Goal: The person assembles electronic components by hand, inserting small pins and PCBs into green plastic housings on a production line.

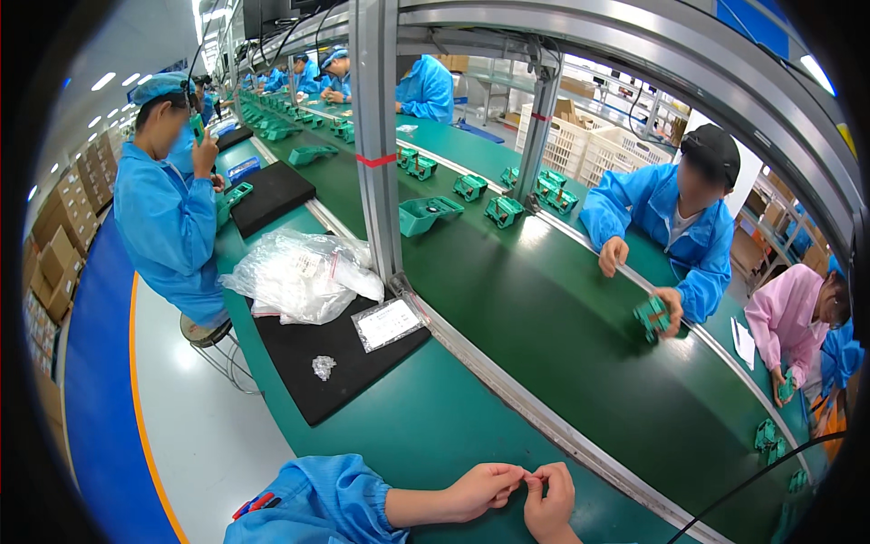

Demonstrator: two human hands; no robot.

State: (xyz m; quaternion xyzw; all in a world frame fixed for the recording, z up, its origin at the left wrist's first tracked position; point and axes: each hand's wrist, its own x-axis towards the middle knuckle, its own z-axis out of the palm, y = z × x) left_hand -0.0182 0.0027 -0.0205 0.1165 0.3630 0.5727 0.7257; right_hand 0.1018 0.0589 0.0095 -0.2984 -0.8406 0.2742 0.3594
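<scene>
Over the green bench top, my left hand (485,490) and my right hand (549,504) meet fingertip to fingertip. Both are closed in a pinch; anything between the fingers is too small to make out. To their left lies a black mat (313,390) bearing a small heap of clear, shiny pieces (323,366). A white printed sheet in a clear sleeve (388,324) rests at the mat's right side. Crumpled clear plastic bags (299,272) with white contents cover its far part.
A metal post (376,136) rises beside the bags. Beyond the bench's metal rail, a dark green conveyor (544,344) carries several green housings (426,214). Across it, a person in blue holds a green housing (652,317). Another person (172,208) stands at the left. A black cable (752,480) crosses lower right.
</scene>
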